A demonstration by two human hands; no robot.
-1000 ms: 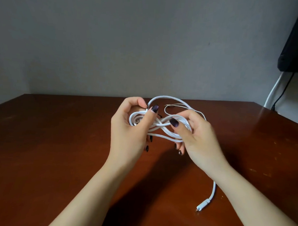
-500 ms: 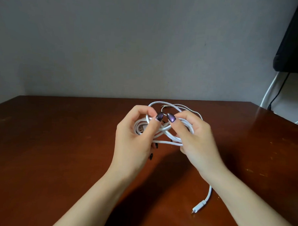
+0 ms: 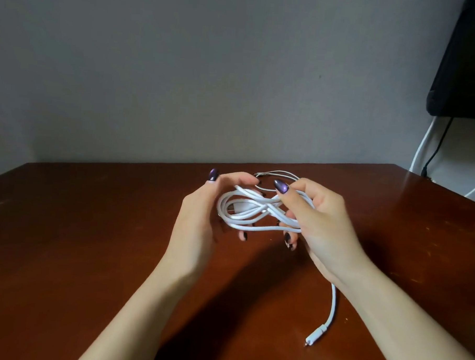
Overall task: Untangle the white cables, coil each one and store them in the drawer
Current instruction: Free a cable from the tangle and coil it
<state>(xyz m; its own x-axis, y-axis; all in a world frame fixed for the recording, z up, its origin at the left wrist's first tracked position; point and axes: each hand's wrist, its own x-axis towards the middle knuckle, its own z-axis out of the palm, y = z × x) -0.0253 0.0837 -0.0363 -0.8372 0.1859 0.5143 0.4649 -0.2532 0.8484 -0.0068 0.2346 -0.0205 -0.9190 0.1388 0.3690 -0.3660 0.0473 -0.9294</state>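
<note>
Cables: the white cables (image 3: 253, 207) form a looped bundle at frame centre, held above the table (image 3: 92, 241) between both hands.
Left: the left hand (image 3: 199, 219) curls its fingers behind the bundle's left loop, thumb lifted clear.
Right: the right hand (image 3: 321, 224) pinches the crossing strands, thumb on top.
Loose end: one strand trails to a plug (image 3: 316, 336) lying on the table, lower right.
</note>
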